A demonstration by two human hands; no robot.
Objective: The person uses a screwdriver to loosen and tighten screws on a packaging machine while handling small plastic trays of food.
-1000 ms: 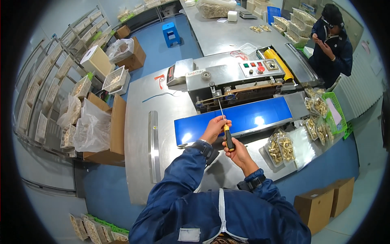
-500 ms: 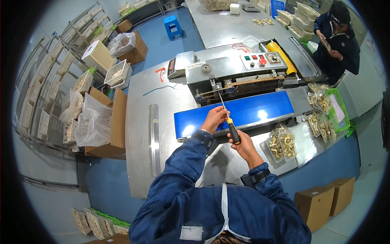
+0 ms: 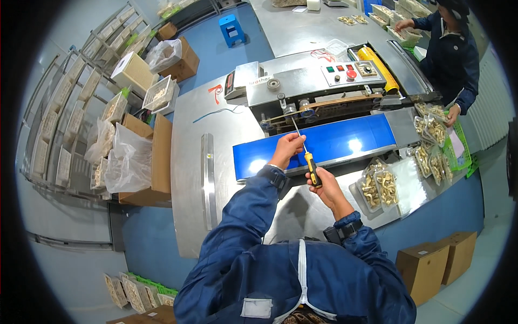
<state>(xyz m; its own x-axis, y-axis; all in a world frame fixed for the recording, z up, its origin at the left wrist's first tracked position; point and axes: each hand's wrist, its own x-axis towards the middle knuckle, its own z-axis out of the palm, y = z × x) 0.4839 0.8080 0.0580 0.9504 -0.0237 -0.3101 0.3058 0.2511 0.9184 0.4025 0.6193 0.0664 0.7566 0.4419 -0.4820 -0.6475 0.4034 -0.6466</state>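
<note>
Moved since the earlier head view: co-worker's hands, from close together to wide apart, one (image 3: 403, 25) at white tubs (image 3: 407, 38), one (image 3: 453, 115) beside a green basket (image 3: 459, 162). Gripping a black-and-yellow screwdriver (image 3: 312, 168) by its handle in the right hand (image 3: 325, 186), pinching its shaft in the left hand (image 3: 290, 149). Aimed at rollers (image 3: 290, 109) on a machine (image 3: 299, 81), above a blue conveyor (image 3: 324, 144), on the steel tabletop (image 3: 186, 162).

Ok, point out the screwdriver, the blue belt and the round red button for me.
Screwdriver (image 3: 310, 162): head view, on its yellow-and-black handle.
Blue belt (image 3: 337, 139): head view, on its upper surface.
Round red button (image 3: 351, 74): head view, on its cap.
</note>
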